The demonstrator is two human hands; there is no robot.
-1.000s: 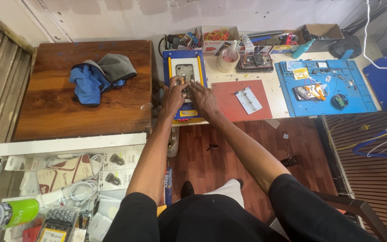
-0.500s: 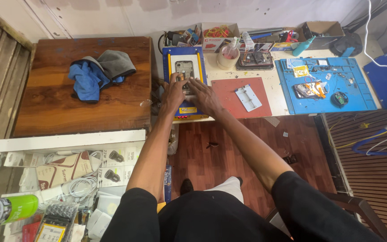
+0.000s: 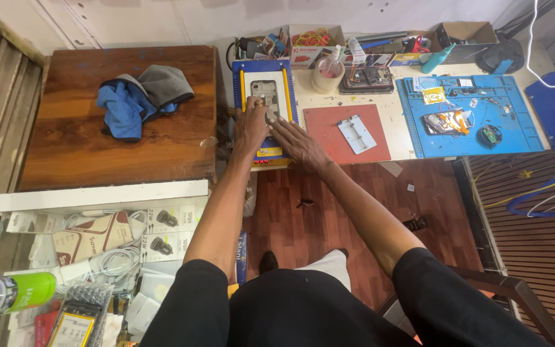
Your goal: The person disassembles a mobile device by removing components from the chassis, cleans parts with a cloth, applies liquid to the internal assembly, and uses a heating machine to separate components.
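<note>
Barely shifted since before, left hand (image 3: 250, 125) and right hand (image 3: 297, 140) press flat, fingers spread, gripping nothing, on the grey backless phone (image 3: 265, 97).

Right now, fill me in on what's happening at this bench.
A person seated at a cluttered bench has both hands on a phone that lies on a blue and yellow plate. The left hand rests on the phone's lower left side, and the right hand reaches in with its fingers at the lower right. Whether either grip is closed on the phone cannot be made out. Beside it lie a red mat and a blue mat with another opened phone. A blue and grey cloth lies on the wooden table.
</note>
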